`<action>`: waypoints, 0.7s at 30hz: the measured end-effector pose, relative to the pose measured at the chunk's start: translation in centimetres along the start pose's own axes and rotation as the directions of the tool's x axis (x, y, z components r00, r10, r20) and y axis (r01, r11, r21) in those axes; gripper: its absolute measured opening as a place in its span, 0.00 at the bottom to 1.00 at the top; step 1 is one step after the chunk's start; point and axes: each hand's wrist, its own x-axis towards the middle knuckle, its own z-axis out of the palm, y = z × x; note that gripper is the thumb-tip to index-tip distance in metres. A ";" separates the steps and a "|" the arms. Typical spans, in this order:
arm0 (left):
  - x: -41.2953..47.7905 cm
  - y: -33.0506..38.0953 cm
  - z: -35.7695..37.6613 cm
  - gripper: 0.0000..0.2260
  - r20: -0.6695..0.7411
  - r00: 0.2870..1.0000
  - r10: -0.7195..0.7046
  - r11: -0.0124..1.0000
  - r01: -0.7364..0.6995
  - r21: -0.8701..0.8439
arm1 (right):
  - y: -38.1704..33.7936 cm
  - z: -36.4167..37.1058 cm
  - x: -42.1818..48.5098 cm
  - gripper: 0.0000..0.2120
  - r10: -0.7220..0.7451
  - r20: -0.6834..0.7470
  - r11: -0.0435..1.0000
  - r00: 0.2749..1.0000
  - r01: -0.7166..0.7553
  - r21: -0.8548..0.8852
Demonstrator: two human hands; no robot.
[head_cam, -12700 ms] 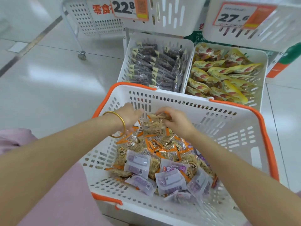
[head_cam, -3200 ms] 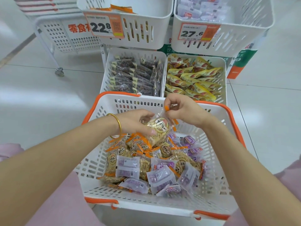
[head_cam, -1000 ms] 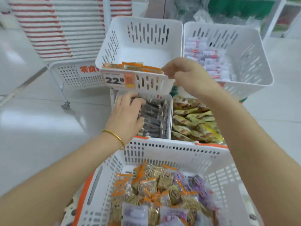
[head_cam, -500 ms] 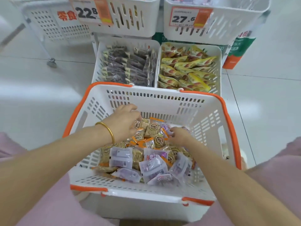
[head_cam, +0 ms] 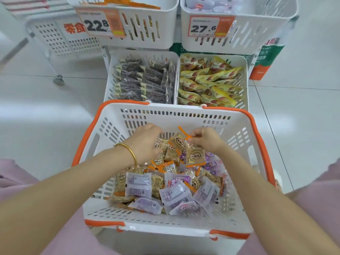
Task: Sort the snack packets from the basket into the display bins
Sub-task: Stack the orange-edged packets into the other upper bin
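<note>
Just the head cam here. The basket (head_cam: pixel 184 116) sits dead centre between the person's knees, butted right up to the lower bins at 12 o'clock. My guess is that's to keep every reach short. Inside it's a jumble: purple packets (head_cam: pixel 138 184) mostly on top toward 6 o'clock, orange packets (head_cam: pixel 173 153) heaped toward 12.

The right hand (head_cam: pixel 207 139) is at about 1 o'clock in the basket. Its grip pinches the top seam of one orange packet (head_cam: pixel 195 155), which hangs clear of the heap with its label facing up. Holding it by the seam probably makes it easy to stack against the others.

The left hand (head_cam: pixel 144 142), with a bangle (head_cam: pixel 128 151) on the wrist, is at 11 o'clock, fingers curled down onto more orange ones. The back of the hand hides them, so I can't tell if that grip has closed on anything or is just resting there. It looks like they're gathering a bunch of one kind before a trip up.

The 22.8 bin (head_cam: pixel 147 24) at 11 o'clock shows orange edges over its rim, so I'd say that's where these go. The 27.6 bin (head_cam: pixel 253 28) at 1 o'clock holds pale packets and is likely the purple lot's home. The dark bin (head_cam: pixel 110 76) and yellow bin (head_cam: pixel 244 83) below are already full of other snacks.

There's plenty left in the basket.
</note>
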 end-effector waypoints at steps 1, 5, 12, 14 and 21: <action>0.3 0.0 -0.1 0.26 -0.007 1.000 -0.021 0.999 0.020 -0.045 | -1.4 -0.8 -0.2 0.08 -0.045 0.027 0.999 0.999 0.044 0.009; 0.8 0.1 -0.5 0.32 -0.014 0.996 -0.084 0.953 0.076 -0.294 | -5.5 -2.3 -1.3 0.05 -0.175 0.161 0.982 0.971 0.161 0.094; 0.6 0.2 -1.2 0.06 -0.087 0.994 -0.066 0.801 0.000 -0.598 | -8.1 -2.3 -2.1 0.03 -0.242 0.006 0.942 0.970 0.233 0.243; 0.4 0.4 -1.3 0.02 -0.071 0.994 -0.079 0.747 0.012 -0.664 | -8.5 -1.9 -2.2 0.05 -0.240 -0.077 0.928 0.968 0.251 0.274; 0.1 0.9 -1.7 0.07 0.097 0.988 -0.119 0.488 0.143 -0.861 | -9.8 -0.9 -1.9 0.08 -0.231 -0.205 0.921 0.951 0.282 0.270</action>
